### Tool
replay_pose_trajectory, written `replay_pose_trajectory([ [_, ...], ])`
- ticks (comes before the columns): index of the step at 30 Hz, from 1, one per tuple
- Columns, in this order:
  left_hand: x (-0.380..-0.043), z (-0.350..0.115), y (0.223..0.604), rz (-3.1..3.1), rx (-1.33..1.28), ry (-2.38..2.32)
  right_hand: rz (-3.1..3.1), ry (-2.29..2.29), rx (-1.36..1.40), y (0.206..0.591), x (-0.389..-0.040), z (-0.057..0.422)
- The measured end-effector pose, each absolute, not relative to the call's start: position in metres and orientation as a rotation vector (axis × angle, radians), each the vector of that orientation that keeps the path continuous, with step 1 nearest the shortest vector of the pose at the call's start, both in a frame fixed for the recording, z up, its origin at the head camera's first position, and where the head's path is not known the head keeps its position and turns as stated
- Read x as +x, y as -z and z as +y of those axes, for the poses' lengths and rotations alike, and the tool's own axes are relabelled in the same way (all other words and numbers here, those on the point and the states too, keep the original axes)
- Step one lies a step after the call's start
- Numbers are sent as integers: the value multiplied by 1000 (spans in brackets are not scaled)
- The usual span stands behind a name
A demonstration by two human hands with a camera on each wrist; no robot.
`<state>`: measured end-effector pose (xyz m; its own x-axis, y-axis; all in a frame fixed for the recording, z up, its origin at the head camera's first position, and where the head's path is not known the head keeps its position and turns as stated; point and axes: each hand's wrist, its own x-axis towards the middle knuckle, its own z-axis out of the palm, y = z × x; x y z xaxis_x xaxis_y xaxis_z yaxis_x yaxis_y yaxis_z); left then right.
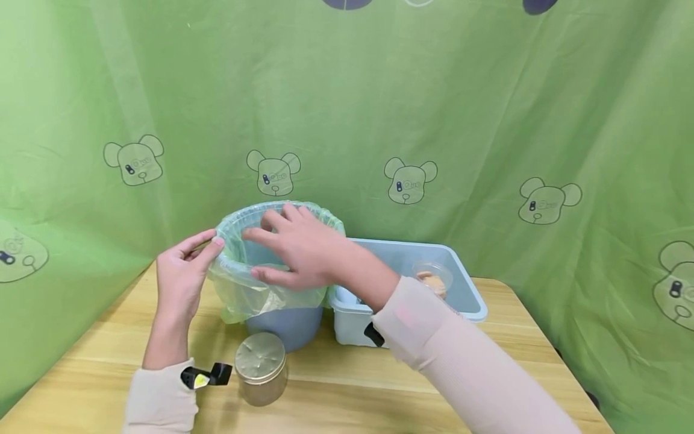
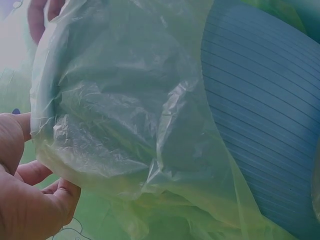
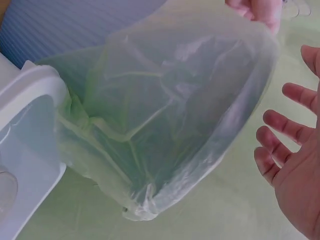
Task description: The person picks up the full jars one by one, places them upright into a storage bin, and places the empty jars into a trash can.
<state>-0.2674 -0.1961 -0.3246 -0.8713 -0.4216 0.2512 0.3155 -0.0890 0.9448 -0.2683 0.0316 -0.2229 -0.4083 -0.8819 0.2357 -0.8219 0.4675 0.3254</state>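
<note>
A blue trash bin (image 1: pixel 293 331) with ribbed sides stands on the table, lined with a thin green translucent trash bag (image 1: pixel 265 295). The bag is folded over the bin's rim and hangs down outside it. My left hand (image 1: pixel 181 277) pinches the bag at the left side of the rim between thumb and fingers. Over the bin's mouth hovers my right hand (image 1: pixel 306 244), fingers spread and holding nothing. In the right wrist view the bag (image 3: pixel 165 100) drapes beside the open right hand (image 3: pixel 300 145).
Right of the bin sits a light blue tub (image 1: pixel 461 265) with a clear round container (image 1: pixel 434 278) in it. A jar with a dented metallic lid (image 1: pixel 260 358) stands before the bin on the wooden table (image 1: pixel 336 398). A green curtain (image 1: pixel 336 108) hangs behind.
</note>
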Motion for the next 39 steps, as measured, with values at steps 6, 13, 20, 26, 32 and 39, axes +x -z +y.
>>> replay_pose_trajectory([
  [6,-267,-197,324,-1698,122,2009,-2241,257,1518,228,-251,32],
  [13,-267,-198,324,-1707,126,1996,-2151,302,1591,242,-237,32],
  [20,-267,-199,323,-1715,123,1997,-2000,296,1682,269,-226,30],
  [26,-267,-199,323,-1720,119,1987,-1968,387,1705,291,-217,28],
  [32,-267,-198,323,-1728,131,1981,-2009,417,1717,313,-215,25],
  [39,-268,-197,323,-1738,131,1978,-2106,398,1764,341,-218,26],
])
